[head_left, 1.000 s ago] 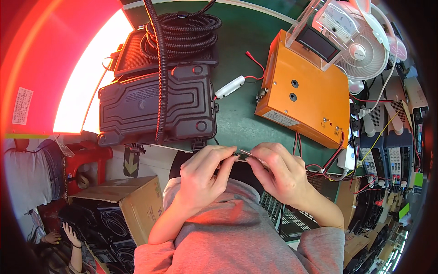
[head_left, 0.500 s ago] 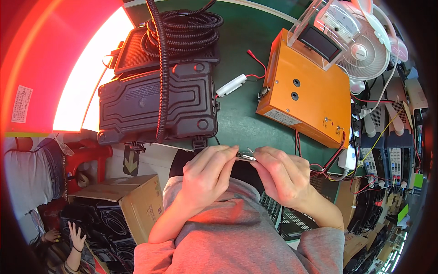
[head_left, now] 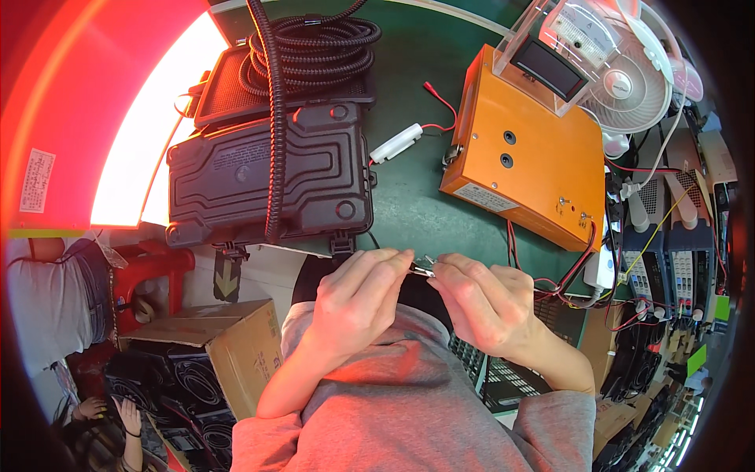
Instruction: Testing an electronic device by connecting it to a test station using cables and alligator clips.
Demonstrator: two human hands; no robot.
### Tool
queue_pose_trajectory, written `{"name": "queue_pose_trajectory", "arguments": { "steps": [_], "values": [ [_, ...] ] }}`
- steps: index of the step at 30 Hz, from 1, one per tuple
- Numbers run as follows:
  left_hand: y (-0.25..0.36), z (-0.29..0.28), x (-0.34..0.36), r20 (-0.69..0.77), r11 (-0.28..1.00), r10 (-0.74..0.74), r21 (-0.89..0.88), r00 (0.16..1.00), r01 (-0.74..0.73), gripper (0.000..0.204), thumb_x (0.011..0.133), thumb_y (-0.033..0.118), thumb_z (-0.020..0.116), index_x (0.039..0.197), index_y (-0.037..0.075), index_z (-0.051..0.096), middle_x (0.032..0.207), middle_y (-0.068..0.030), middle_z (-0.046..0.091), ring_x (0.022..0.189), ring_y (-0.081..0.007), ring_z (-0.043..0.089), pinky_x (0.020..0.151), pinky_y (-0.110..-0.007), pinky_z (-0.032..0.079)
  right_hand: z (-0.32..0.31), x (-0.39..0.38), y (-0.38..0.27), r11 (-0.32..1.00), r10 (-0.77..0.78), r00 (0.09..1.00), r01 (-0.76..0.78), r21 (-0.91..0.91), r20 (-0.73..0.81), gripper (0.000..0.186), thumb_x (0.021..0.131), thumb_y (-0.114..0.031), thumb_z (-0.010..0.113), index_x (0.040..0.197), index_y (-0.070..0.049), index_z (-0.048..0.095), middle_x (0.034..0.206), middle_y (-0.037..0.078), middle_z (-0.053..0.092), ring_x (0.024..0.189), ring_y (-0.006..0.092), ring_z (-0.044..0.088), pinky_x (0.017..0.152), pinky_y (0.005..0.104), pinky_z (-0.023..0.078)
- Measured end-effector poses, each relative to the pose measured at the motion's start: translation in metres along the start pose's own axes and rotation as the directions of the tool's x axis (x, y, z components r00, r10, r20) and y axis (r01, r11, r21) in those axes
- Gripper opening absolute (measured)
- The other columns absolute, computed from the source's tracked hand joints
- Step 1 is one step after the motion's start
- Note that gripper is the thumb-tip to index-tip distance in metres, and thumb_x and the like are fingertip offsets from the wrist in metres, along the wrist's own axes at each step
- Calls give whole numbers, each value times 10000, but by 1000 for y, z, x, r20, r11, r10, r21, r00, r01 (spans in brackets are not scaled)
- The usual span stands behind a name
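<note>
Both hands are working just off the near edge of the green-topped table [head_left: 421, 208], above the lap. The bare left hand [head_left: 355, 295] is pinching one end of a small silver-and-dark metal piece [head_left: 422, 269], thumb and index closing on it, other fingers curling in behind. The bare right hand [head_left: 486, 303] is pinching the other end the same way, fingertips nearly shut, only a narrow gap showing between the two hands. The piece is sitting in that gap, about mid-length of the near edge; it's too small to tell exact kind.

Toward the left end of the table, a black ribbed hard-plastic case [head_left: 236, 177] is lying flat, its latches facing the near edge. Behind it, a coil of black corrugated hose [head_left: 314, 67] is resting on a black textured tray [head_left: 224, 86], one length running down across the case. Just right of the case, a white plastic cylinder [head_left: 396, 144] is lying on the top, red wire running to a small red connector [head_left: 429, 87].

Toward the right end, an orange metal box [head_left: 535, 169] is standing near the edge, with a clear plastic stand carrying a dark display [head_left: 548, 69] at its far side. A white round fan [head_left: 629, 102] is standing beyond that, by the far right corner.

Off-table, lower left: an open brown cardboard box [head_left: 245, 358] is holding black cabled gear.
</note>
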State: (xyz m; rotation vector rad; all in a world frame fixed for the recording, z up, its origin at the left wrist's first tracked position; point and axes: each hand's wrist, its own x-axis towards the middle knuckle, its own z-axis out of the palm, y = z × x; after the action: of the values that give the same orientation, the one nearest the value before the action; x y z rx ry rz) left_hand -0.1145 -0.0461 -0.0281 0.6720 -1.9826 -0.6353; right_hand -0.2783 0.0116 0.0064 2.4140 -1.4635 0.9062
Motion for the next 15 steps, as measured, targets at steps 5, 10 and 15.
{"name": "queue_pose_trajectory", "arguments": {
  "steps": [5, 10, 15],
  "values": [
    [1, -5, 5, 53, 999, 19, 35, 998, -21, 218, 651, -121, 660, 847, -32, 629, 789, -125, 635, 647, -231, 613, 560, -286, 492, -1, 0, -1, 1000, 7, 1000, -7, -7, 13, 176, 683, -38, 589, 849, 20, 583, 843, 85, 612, 434, 52, 467, 369, 194, 346],
    [-8, -8, 5, 103, 989, 135, 40, 986, -140, 263, 651, -63, 641, 910, -35, 609, 811, -92, 584, 624, -198, 547, 520, -281, 468, -1, -1, -3, 1000, 13, 999, -12, -19, 48, 169, 695, -40, 573, 851, 24, 579, 835, 88, 604, 446, 52, 479, 368, 193, 349],
    [-10, -7, 6, 124, 987, 145, 48, 982, -152, 242, 662, -56, 648, 900, -31, 611, 806, -90, 584, 620, -192, 546, 523, -282, 473, -10, 6, -6, 999, 33, 989, -28, -39, 146, 220, 672, -26, 650, 875, 16, 579, 843, 85, 614, 478, 80, 522, 377, 206, 377]
  ]
}}
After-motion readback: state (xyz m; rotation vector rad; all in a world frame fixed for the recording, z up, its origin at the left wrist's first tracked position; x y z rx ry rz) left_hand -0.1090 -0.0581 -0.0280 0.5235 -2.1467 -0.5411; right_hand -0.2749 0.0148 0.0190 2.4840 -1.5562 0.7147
